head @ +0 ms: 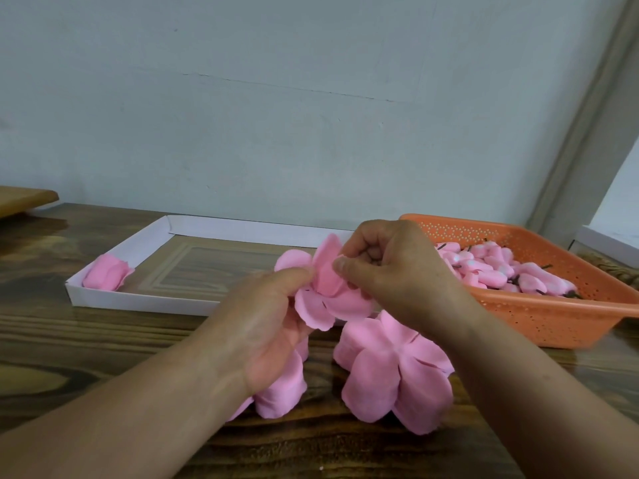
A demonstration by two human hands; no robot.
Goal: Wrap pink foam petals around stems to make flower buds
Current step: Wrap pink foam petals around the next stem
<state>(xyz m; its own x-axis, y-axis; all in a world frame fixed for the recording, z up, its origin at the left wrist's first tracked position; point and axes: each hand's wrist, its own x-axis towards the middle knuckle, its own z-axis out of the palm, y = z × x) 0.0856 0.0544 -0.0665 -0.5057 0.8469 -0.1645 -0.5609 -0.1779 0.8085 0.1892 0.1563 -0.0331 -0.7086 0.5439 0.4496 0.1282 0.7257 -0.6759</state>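
Note:
Both hands hold one pink foam petal piece (328,292) above the table, in the middle of the view. My left hand (273,323) grips its left side with fingers curled over the petals. My right hand (383,267) pinches an upright petal between thumb and fingers. No stem shows inside the piece. A stack of pink petal pieces (394,371) lies just below my right wrist, and another stack (280,392) sits under my left hand, partly hidden. One finished pink bud (105,273) lies in the left corner of the white tray (138,300).
An orange perforated basket (539,316) at the right holds several small pink buds on dark stems (498,267). The brown wooden table (86,344) ends at a pale wall. A wooden board edge (24,198) shows at far left, a white box corner (608,243) at far right.

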